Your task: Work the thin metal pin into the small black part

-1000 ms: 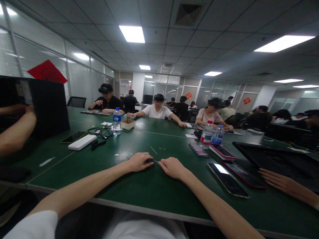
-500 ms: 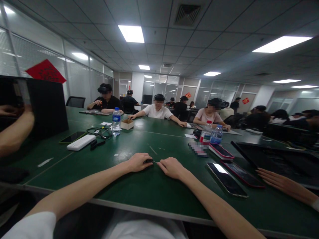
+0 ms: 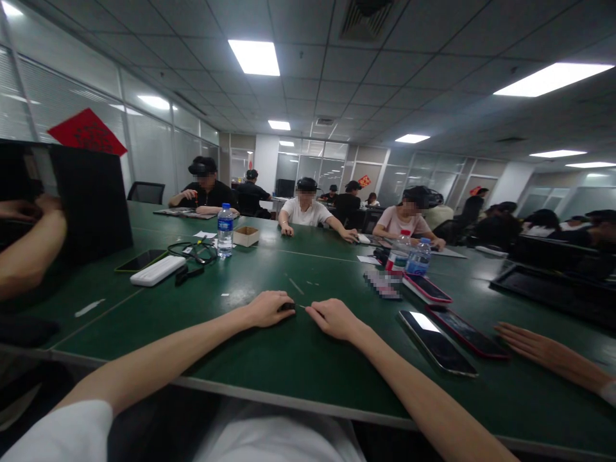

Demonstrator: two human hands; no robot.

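Observation:
Near the front middle of the green table [image 3: 250, 359], my left hand [image 3: 268, 309] is closed around a small dark object [image 3: 288, 307] that pokes out past its fingertips; I cannot make out its kind. Just to the right, my right hand [image 3: 335, 318] pinches a thin, pale, pin-like piece [image 3: 302, 306] that points at the dark object. A narrow gap seems to part the two. Most of whatever the right hand grips is hidden by its fingers.
Phones [image 3: 437, 343] lie to my right, by a neighbour's flat hand [image 3: 539, 350] and a black tray-like frame [image 3: 553, 295]. A water bottle [image 3: 224, 231], cardboard box [image 3: 246, 237], cable [image 3: 195, 251] and white power bank [image 3: 158, 271] stand left. People sit opposite.
The black frame at right has gone from tilted to lying flatter and farther off. A person opposite has drawn a hand away from the cardboard box. My hands have barely moved.

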